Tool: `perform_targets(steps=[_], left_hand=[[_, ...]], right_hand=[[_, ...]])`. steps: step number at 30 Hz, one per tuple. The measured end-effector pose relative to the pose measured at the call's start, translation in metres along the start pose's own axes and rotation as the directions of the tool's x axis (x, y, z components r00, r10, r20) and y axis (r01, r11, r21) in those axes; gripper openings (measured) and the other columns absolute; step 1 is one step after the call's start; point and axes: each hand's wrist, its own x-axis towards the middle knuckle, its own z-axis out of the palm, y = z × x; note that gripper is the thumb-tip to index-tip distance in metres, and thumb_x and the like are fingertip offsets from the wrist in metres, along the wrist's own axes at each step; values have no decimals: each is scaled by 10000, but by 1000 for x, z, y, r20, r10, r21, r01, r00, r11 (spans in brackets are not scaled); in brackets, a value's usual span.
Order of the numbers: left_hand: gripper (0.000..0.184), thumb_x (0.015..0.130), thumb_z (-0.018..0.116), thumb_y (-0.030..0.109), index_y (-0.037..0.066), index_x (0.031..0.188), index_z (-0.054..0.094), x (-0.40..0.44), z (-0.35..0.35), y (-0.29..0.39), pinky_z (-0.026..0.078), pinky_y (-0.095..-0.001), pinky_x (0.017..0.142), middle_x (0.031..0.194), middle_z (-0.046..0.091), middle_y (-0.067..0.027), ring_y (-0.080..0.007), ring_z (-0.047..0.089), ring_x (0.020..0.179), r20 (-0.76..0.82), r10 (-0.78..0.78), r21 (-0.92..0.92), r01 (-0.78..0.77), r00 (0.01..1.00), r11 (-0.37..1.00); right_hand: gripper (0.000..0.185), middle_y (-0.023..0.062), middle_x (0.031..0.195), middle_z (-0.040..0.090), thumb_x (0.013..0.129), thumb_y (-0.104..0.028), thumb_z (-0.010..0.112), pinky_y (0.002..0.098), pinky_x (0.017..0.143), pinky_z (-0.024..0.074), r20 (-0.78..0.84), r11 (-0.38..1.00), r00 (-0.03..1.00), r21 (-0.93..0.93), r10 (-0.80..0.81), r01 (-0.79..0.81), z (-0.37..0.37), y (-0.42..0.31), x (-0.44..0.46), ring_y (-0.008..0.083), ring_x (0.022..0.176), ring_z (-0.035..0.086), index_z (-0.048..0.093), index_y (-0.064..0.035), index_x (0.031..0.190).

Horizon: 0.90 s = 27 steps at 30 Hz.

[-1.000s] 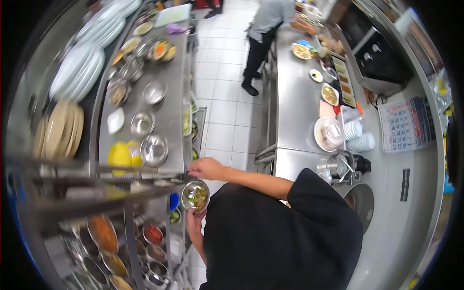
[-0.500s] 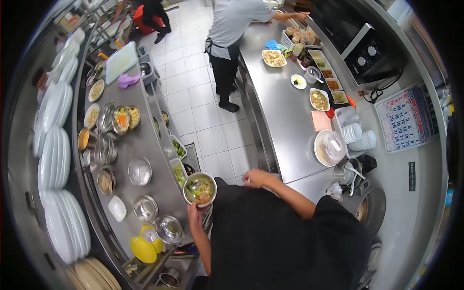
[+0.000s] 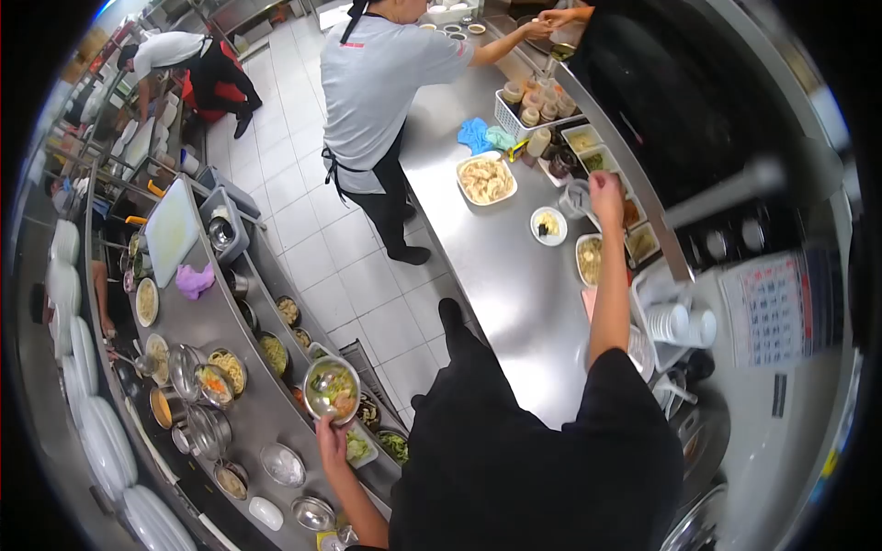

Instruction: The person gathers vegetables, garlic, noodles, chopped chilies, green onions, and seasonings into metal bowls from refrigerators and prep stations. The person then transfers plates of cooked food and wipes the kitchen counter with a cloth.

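My left hand [image 3: 333,435] grips the rim of a round metal bowl [image 3: 310,410] at its near side, thumb toward the inside. In the bowl lie green leaves [image 3: 329,376] and orange-pink food [image 3: 345,404], with a shiny metal piece that looks like a spoon. My right hand [image 3: 605,197] is stretched over the right counter, fingers curled together beside a clear plastic tub [image 3: 575,199] and a row of food trays [image 3: 643,243]. Whether anything is between those fingers is hidden. Nearby are a small white dish [image 3: 548,241] and a white bowl of noodle-like food [image 3: 588,261].
A co-worker in a grey shirt [image 3: 390,101] stands at the right counter [image 3: 505,340]; another person [image 3: 179,60] bends at the far left. Metal bowls [image 3: 282,465] and stacked white plates [image 3: 106,450] line the left side. A bowl of pale food [image 3: 485,178] sits ahead.
My right hand has moved from beside my body forward over the right counter's trays. The bowl stays in my left hand. My view has shifted; the far person now bends into view.
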Motion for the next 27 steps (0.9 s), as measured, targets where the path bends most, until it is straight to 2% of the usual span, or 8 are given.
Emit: perform_targets(steps=[5, 9, 10, 11, 12, 14, 18, 27], left_hand=[[458, 873, 536, 89, -2, 1319, 489, -1, -5, -29, 498, -484, 985, 1297, 559, -183, -334, 560, 1178, -244, -170, -255, 106, 955, 961], [484, 852, 511, 52, 4, 1333, 476, -16, 14, -46, 444, -493, 1049, 1326, 550, -155, -317, 536, 1213, -300, -207, -390, 78, 931, 918], [490, 848, 495, 40, -2, 1335, 466, -19, 35, -39, 428, -504, 1068, 1343, 541, -154, -307, 512, 1247, -323, -183, -381, 49, 928, 923], [489, 859, 476, 38, -2, 1346, 449, -22, 50, -32, 414, -521, 1080, 1367, 523, -147, -303, 491, 1273, -305, -164, -328, 58, 938, 943], [479, 877, 456, 36, -3, 1354, 435, -20, 62, -27, 403, -542, 1084, 1382, 508, -148, -316, 483, 1281, -287, -145, -358, 34, 947, 933], [429, 926, 443, 51, -5, 1350, 426, -15, 93, -8, 388, -572, 1093, 1389, 493, -149, -313, 478, 1286, -323, -146, -388, 10, 935, 922], [384, 917, 456, 74, -40, 1284, 453, 12, 96, 6, 456, -540, 1049, 1289, 553, -183, -327, 540, 1217, -295, -75, -376, -44, 952, 926], [503, 867, 488, 96, -17, 1349, 396, 70, 81, 1, 539, -508, 943, 1282, 532, -198, -334, 606, 1118, -140, -166, -168, 142, 976, 976]], right_hand=[[126, 178, 803, 692, 805, -156, 681, 408, 672, 515, -124, 913, 948, -330, -295, 241, 137, 150, 145, 319, 760, 689, 700, -35, 834], [211, 187, 839, 700, 804, -250, 673, 445, 692, 513, 324, 930, 936, -366, 135, -8, 196, 184, 170, 350, 785, 682, 731, -60, 875], [245, 188, 865, 706, 820, -274, 656, 459, 715, 521, 415, 985, 910, -156, -3, 74, 196, 193, 173, 355, 800, 685, 745, -77, 936], [265, 175, 925, 711, 840, -302, 639, 463, 755, 530, 492, 882, 866, -367, -86, 296, 237, 262, 182, 341, 859, 689, 751, -102, 974], [276, 158, 960, 711, 849, -327, 631, 474, 765, 525, 530, 903, 831, -422, 172, 82, 244, 277, 189, 342, 893, 681, 751, -110, 970], [270, 169, 887, 716, 848, -325, 657, 455, 721, 524, 500, 862, 848, -340, -174, 377, 257, 316, 203, 337, 793, 692, 754, -99, 959], [275, 208, 913, 713, 774, -249, 700, 442, 772, 524, 546, 898, 821, -429, 168, 102, 218, 248, 206, 367, 851, 689, 753, -61, 967], [310, 148, 862, 730, 771, -256, 724, 375, 741, 543, 610, 948, 782, -306, 129, 82, 210, 245, 213, 279, 778, 702, 739, -25, 977]])
